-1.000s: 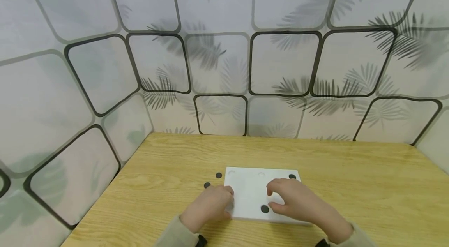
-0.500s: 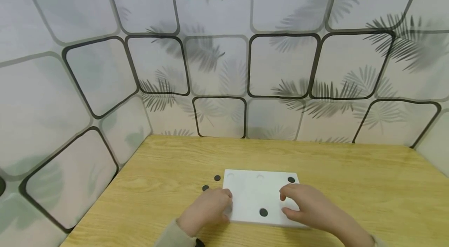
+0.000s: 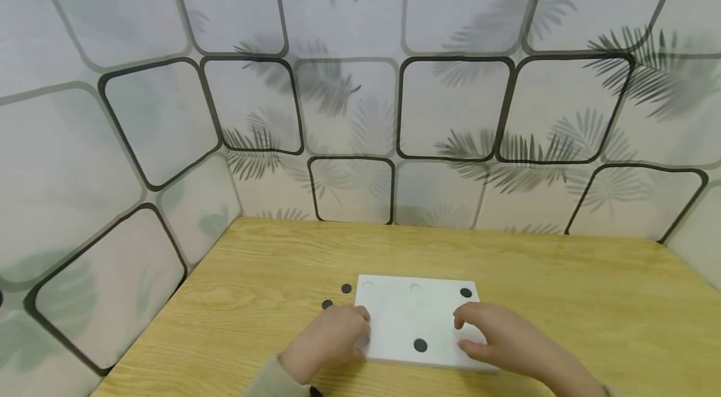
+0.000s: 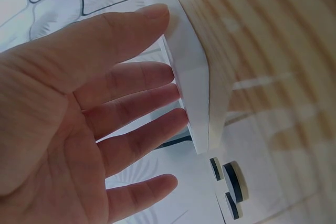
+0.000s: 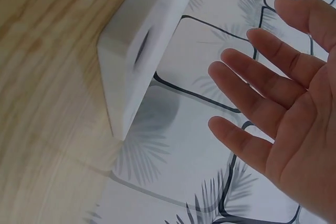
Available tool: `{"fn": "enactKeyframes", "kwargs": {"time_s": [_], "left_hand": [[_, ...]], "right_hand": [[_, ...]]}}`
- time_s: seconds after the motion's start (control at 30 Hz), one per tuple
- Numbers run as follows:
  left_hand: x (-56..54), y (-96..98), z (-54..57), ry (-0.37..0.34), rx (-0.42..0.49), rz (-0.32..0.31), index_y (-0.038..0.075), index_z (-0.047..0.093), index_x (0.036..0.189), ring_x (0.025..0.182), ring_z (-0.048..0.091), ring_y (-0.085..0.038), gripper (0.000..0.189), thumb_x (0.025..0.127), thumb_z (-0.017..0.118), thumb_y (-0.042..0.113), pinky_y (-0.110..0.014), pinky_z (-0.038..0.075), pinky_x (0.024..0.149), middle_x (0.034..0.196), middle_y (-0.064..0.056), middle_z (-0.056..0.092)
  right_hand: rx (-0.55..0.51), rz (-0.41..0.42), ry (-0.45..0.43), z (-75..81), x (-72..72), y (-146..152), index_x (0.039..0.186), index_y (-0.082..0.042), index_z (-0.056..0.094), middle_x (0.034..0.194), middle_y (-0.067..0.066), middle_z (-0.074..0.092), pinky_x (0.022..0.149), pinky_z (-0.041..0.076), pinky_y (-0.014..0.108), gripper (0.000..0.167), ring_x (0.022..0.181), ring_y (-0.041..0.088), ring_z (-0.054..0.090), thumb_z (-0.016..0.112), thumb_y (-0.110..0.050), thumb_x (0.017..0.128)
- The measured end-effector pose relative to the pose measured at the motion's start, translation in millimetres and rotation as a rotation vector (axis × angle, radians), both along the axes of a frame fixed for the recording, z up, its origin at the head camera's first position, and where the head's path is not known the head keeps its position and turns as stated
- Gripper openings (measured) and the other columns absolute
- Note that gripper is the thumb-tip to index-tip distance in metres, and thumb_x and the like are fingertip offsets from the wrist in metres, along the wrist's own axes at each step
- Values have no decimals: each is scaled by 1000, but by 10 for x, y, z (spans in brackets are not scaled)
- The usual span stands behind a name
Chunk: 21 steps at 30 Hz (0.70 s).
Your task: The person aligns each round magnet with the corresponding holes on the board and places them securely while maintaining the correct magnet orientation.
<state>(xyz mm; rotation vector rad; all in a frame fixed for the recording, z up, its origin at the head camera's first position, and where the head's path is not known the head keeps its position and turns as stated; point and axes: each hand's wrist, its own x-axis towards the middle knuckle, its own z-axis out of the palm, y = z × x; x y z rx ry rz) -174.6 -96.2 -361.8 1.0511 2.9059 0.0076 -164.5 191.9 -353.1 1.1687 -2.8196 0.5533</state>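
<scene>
Head view, biggest stuff first: pale leaf-and-grid wall covering (image 3: pixel 349 103) across the back and left, then a wood-grain worktop (image 3: pixel 270 253) along the bottom. Flat on that, toward the near side, a white board (image 3: pixel 394 315). Next size down, a left hand (image 3: pixel 329 340) at the board's left edge and a right hand (image 3: pixel 498 333) over its right part. Left fingers (image 4: pixel 131 80) spread apart and mostly straight, seemingly touching the edge, clamped on nothing. Right fingers (image 5: pixel 247 92) apart too, clear of the board and holding nothing.

Small bits now: a near disc (image 3: pixel 420 345) and a far-right disc (image 3: pixel 465 292) on the board, apparently seated. Off the left edge on the worktop, one loose disc (image 3: pixel 346 288) plus a second loose disc (image 3: pixel 327 305) right by the left hand; three showing in the left wrist view. Along the far edge, a bare corner recess (image 3: pixel 367 284) and a bare middle recess (image 3: pixel 415 288).

Looks like mid-fill, between placements, maybe with the left hand steadying. Could be the reverse, honestly. If filling, probably calls for pinching a loose disc, lining up over a bare recess and pressing in flat.
</scene>
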Motion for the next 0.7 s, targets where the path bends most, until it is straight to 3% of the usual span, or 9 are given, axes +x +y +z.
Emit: {"fn": "enactKeyframes", "kwargs": {"time_s": [0.4,0.7], "left_hand": [[-1,11,-5,-49,6,20,15,75,83,85,61,-8,17,72,81,26,-21,50,71,104,4,66],[-6,-7,-1,-37,-4,9,15,75,84,85,59,-7,19,71,81,27,-21,49,70,102,6,65]], "right_hand": [[90,-53,-186,-66,-22,3,98,-13,67,102,-5,64,75,51,31,20,85,6,56,72,-21,80],[140,-93,-238,-96,-32,29,105,-11,67,118,9,62,90,48,46,32,107,31,59,74,-26,77]]}}
